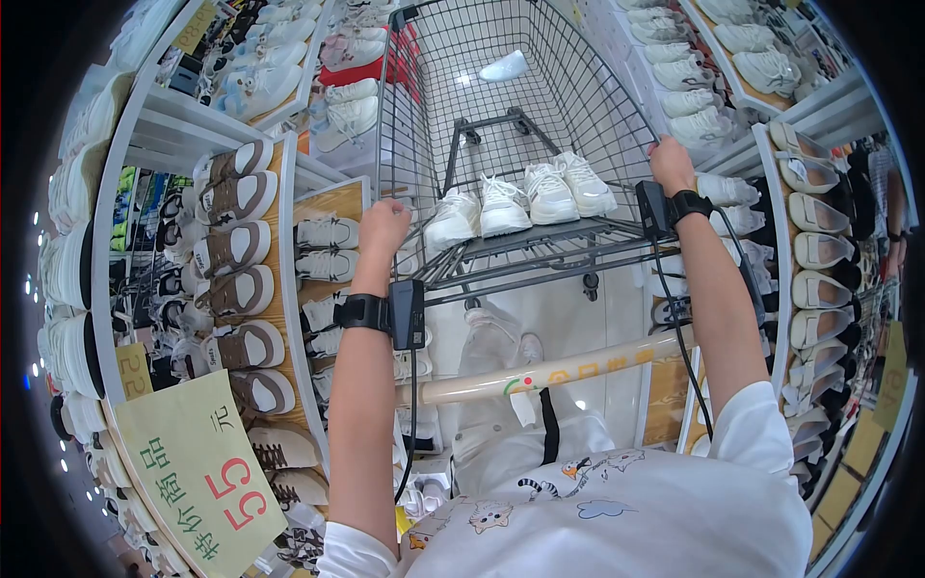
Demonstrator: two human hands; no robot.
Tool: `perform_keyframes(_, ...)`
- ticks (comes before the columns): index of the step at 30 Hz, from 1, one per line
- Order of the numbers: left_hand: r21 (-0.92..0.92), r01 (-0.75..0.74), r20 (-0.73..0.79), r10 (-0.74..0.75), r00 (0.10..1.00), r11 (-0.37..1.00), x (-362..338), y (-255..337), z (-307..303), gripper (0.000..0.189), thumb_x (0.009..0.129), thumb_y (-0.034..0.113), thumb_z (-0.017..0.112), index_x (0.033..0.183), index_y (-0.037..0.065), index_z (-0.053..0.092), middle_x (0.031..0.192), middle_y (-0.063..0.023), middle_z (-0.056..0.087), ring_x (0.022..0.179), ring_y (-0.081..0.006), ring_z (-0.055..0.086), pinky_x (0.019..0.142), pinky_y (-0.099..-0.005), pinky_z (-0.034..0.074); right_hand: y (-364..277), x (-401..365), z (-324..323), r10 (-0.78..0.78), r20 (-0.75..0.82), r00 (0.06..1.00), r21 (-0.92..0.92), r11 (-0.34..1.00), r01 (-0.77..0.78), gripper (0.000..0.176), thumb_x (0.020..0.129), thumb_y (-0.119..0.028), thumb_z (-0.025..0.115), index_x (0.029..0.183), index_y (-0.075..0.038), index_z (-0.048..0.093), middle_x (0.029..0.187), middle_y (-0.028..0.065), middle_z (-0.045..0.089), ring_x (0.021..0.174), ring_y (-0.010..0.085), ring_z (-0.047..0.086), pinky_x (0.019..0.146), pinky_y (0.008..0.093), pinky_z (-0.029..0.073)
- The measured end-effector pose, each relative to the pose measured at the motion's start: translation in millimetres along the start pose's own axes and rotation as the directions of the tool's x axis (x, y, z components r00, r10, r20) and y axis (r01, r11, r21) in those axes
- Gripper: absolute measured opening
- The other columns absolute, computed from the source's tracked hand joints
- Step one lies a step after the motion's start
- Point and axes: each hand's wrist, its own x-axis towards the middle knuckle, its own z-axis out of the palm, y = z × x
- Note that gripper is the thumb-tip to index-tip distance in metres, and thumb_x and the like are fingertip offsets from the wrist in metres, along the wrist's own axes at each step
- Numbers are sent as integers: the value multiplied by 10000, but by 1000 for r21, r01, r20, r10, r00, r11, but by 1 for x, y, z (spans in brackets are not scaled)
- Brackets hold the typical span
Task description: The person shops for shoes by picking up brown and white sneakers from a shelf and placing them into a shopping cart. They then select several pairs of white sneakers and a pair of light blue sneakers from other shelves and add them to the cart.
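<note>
A dark wire cart (583, 82) is being held between shoe shelves (292, 308), its left rim gripped by the curled left hand (385, 227), its right by the closed right hand (672, 166). Four white lace-up sneakers (552, 196) are lined up inside; orange characters are borne by its cream handle (462, 388).

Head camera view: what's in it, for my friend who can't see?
A person's left hand and right hand hold a shopping cart by its sides, with four white shoes at its near end. Shoe shelves line both sides; a yellow sign shows 55.
</note>
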Motion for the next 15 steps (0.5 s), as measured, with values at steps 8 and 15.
perform_keyframes(8,-16,-12,-38,12,999,1000,7,-2,-1,226,710,262,598,867,107,650,838,-187,625,840,-331,591,748,-379,458,-6,8,3,-53,-17,998,-39,998,52,240,824,-256,482,927,-63,580,925,182,606,885,362,570,754,448,458)
perform_keyframes(15,-12,44,33,-43,999,999,12,2,-7,271,717,257,584,918,84,641,926,-175,618,901,-325,575,790,-386,450,-12,12,4,-59,-7,998,-13,998,59,234,825,-248,480,931,-62,575,919,183,606,879,364,570,750,449,457)
